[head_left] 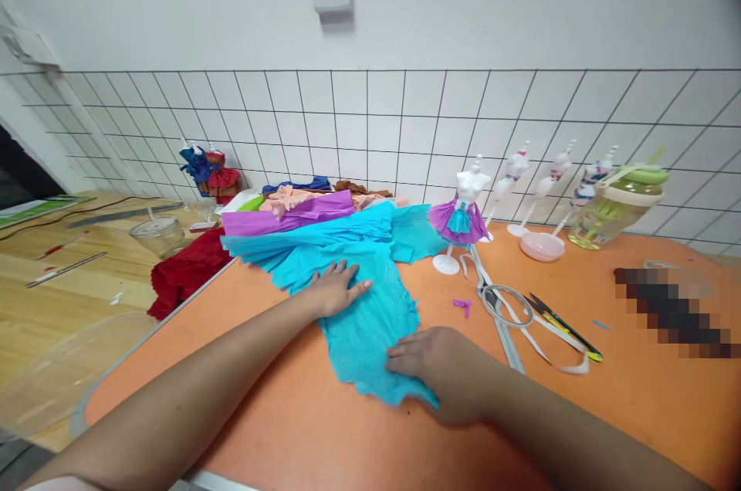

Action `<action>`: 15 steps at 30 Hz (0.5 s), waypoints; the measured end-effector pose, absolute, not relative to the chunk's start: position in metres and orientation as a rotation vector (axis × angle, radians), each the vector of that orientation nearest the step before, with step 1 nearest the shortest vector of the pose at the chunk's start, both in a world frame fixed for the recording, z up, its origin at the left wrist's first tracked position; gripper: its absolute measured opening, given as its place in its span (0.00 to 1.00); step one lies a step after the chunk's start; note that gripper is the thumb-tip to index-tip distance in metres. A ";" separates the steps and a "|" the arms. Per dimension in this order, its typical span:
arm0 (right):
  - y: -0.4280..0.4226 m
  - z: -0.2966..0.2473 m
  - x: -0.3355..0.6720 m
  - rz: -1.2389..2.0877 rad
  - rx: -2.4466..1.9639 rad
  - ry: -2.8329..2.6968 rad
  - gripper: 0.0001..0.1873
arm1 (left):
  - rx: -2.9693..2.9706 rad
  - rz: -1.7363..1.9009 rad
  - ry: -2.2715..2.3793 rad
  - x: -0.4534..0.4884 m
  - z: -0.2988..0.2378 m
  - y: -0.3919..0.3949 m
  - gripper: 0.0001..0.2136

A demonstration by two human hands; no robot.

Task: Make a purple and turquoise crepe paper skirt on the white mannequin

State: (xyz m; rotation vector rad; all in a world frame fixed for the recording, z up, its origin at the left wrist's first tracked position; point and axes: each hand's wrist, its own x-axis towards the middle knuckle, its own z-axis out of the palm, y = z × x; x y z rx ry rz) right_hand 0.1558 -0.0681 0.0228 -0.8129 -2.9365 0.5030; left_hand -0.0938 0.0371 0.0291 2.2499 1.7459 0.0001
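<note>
A sheet of turquoise crepe paper [364, 298] lies spread on the orange table mat [579, 414]. My left hand [336, 286] rests flat on the sheet's upper left part, fingers stretched out. My right hand [431, 364] presses flat on the sheet's lower right corner, fingers pointing left. Neither hand holds anything. Behind the sheet sits a stack of folded crepe paper, with purple [286, 219], pink and blue layers.
A small white mannequin in a purple and turquoise paper skirt [461, 219] stands right of the sheet. Scissors [564, 326], a ruler and a white tape lie nearby. Several bare mannequins, a pink dish [542, 245], a green-lidded jar [614, 207] and red paper [185, 271] surround the area.
</note>
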 end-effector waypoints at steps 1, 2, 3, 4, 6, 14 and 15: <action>-0.075 0.025 0.151 0.509 -0.831 -2.960 0.27 | 2.289 0.053 1.761 -0.098 0.021 0.045 0.36; -0.081 0.026 0.147 0.513 -0.841 -2.972 0.29 | 2.349 0.099 1.753 -0.101 0.015 0.050 0.35; -0.087 0.025 0.143 0.524 -0.836 -2.972 0.33 | 2.418 0.141 1.749 -0.103 0.012 0.053 0.34; -0.092 0.024 0.141 0.556 -0.821 -2.967 0.37 | 2.489 0.191 1.754 -0.104 0.012 0.054 0.33; -0.100 0.020 0.139 0.650 -0.786 -2.944 0.42 | 2.601 0.310 1.757 -0.099 0.014 0.048 0.29; -0.098 0.031 0.147 0.769 -0.780 -2.793 0.32 | 2.560 0.047 1.324 -0.061 0.012 0.006 0.38; -0.089 0.039 0.156 0.796 -0.910 -2.702 0.24 | 2.556 -0.022 1.284 -0.062 0.012 0.005 0.39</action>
